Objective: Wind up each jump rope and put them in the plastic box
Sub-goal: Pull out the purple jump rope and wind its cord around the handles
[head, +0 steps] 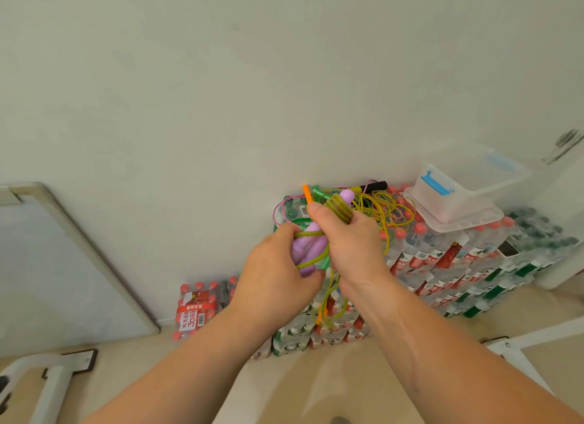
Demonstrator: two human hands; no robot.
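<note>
- The left hand (278,265) is gripping purple handles (305,253), the right hand (350,243) clutching green cord (339,210) coiled round them.
- Beside the box (467,183), other ropes (382,209) are lying tangled, not yet wound.

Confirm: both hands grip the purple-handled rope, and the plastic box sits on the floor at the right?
Not the floor: the head view shows the plastic box on top of the stacked water-bottle packs at the right. Both the left hand and right hand do grip the purple-handled rope.
</note>
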